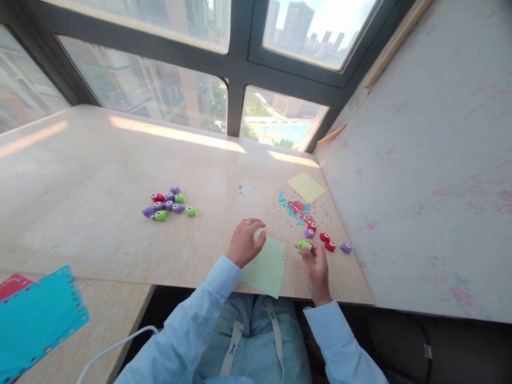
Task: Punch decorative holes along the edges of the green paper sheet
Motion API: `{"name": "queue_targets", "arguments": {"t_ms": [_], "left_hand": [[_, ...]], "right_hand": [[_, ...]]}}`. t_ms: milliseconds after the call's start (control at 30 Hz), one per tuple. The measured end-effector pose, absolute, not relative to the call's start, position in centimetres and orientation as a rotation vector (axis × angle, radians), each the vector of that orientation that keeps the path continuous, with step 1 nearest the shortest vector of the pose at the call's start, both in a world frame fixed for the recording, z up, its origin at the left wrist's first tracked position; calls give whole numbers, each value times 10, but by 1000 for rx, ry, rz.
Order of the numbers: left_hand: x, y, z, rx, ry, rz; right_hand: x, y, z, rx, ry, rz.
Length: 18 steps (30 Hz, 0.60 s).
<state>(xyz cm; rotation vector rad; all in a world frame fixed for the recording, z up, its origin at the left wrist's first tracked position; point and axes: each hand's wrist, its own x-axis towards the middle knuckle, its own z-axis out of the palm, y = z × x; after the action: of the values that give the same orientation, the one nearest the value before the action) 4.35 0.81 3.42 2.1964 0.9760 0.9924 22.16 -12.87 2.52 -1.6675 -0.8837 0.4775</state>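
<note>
A small green paper punch (304,245) sits between the thumb and fingers of my right hand (316,265), just off the right edge of the green paper sheet (266,269). Small punched holes run along the upper right edge of that sheet. Over its upper left part hovers my left hand (246,242), with a ring on one finger, its fingers loosely curved and thumb apart; it holds nothing. Beyond my right hand are red punches (325,236) and purple punches (309,233). Red and blue punched-out bits (300,210) lie scattered farther back.
A pile of purple, red and green punches (169,202) rests to the left. A pale yellow sheet (306,186) lies near the right wall (420,186). Blue paper (40,320) with punched edges overlaps red paper (15,285) at lower left. Windows (236,69) border the back.
</note>
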Motion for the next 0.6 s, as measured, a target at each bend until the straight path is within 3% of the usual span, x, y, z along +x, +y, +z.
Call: {"name": "queue_targets", "arguments": {"t_ms": [233, 600], "left_hand": [[7, 4, 23, 2585, 823, 427], [38, -31, 15, 2639, 1147, 514]], "right_hand": [[218, -129, 22, -1647, -797, 565], [223, -143, 16, -1660, -699, 533]]}}
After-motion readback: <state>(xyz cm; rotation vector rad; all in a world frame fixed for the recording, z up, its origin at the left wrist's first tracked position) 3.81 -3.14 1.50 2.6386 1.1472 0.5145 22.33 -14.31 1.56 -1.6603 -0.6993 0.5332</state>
